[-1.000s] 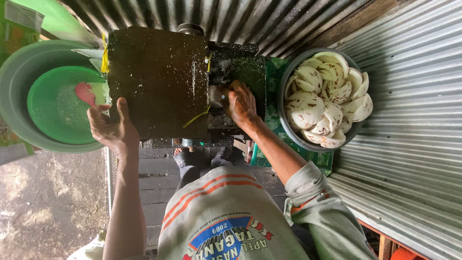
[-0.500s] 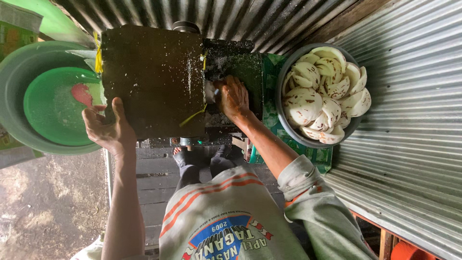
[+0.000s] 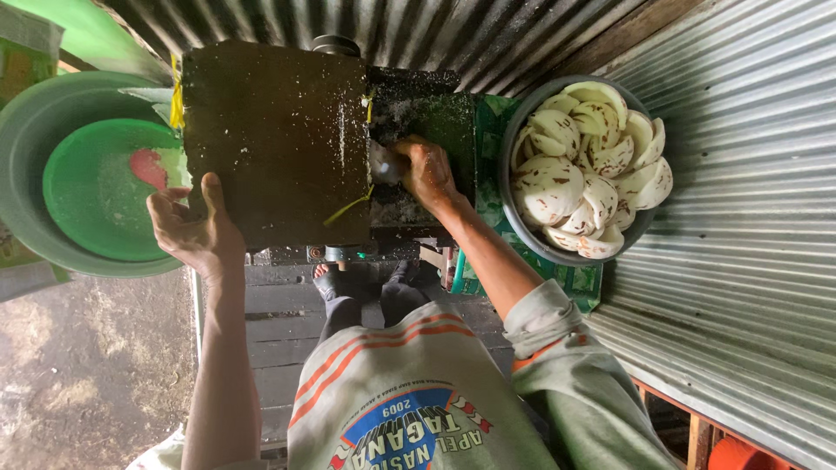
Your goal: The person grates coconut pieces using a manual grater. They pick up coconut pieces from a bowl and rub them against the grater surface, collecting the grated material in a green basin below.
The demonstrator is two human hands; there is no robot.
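The person stands over a dark, boxy grating machine (image 3: 274,144) speckled with white flecks. The right hand (image 3: 427,170) is pressed down into the machine's opening, fingers curled around a pale piece (image 3: 383,164) that looks like one of the white coconut chunks; most of it is hidden under the fingers, so I cannot tell how much of it remains. The left hand (image 3: 196,231) rests at the machine's near edge, palm open and fingers spread, clamped on nothing, just beside the green bowl (image 3: 96,187), which sits inside a larger grey-green basin (image 3: 35,130).

Judging by how things lie, the work seems to be in its early part. The metal bowl (image 3: 531,235) to the right of the machine is heaped with white pieces (image 3: 583,165), their brown-streaked edges showing, all waiting. The green bowl holds only a thin dusting of white and a pinkish patch, so little has come out. One piece is in the machine; nearly the whole pile is left.
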